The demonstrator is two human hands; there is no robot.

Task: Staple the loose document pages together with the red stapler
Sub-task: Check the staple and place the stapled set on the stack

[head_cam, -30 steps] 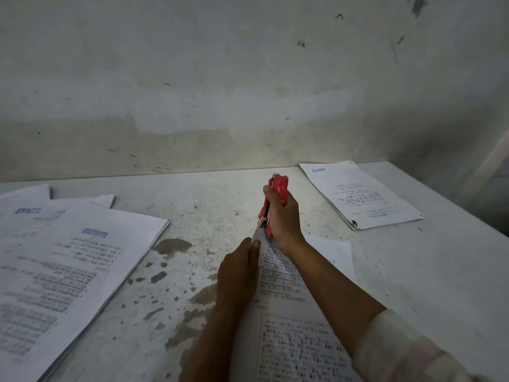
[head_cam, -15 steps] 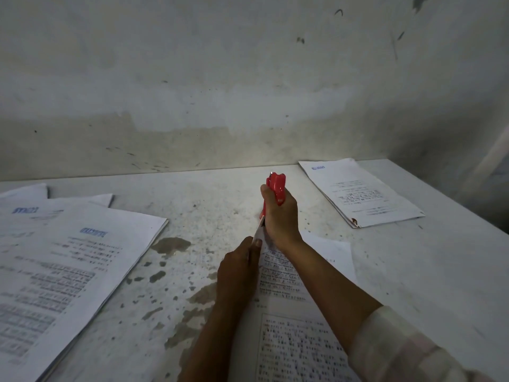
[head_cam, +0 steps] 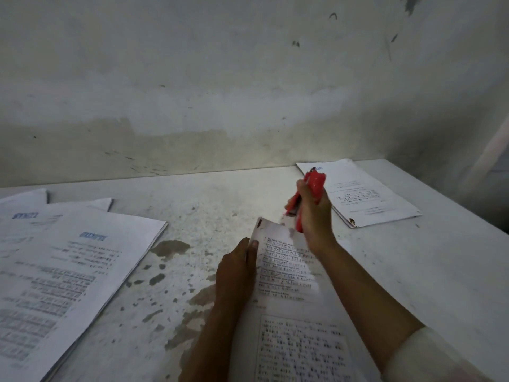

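Observation:
My right hand (head_cam: pixel 312 216) grips the red stapler (head_cam: pixel 314 186), which now sits off the paper, up and to the right of the pages' top left corner. A dark mark shows at that corner. The printed document pages (head_cam: pixel 286 271) lie in front of me, running from the corner down to the bottom edge. My left hand (head_cam: pixel 237 271) holds their left edge, thumb on top of the sheet. My right forearm crosses over the right part of the pages.
A white, stained table (head_cam: pixel 209 216) stands against a grey wall. A stack of printed sheets (head_cam: pixel 63 266) lies at the left. Another set of pages (head_cam: pixel 360 194) lies at the back right, just behind the stapler. The table's right edge is near.
The stapler was clamped on the pages' top corner; my right hand has lifted it off to the right. The corner is now uncovered. My left hand has stayed on the left edge.

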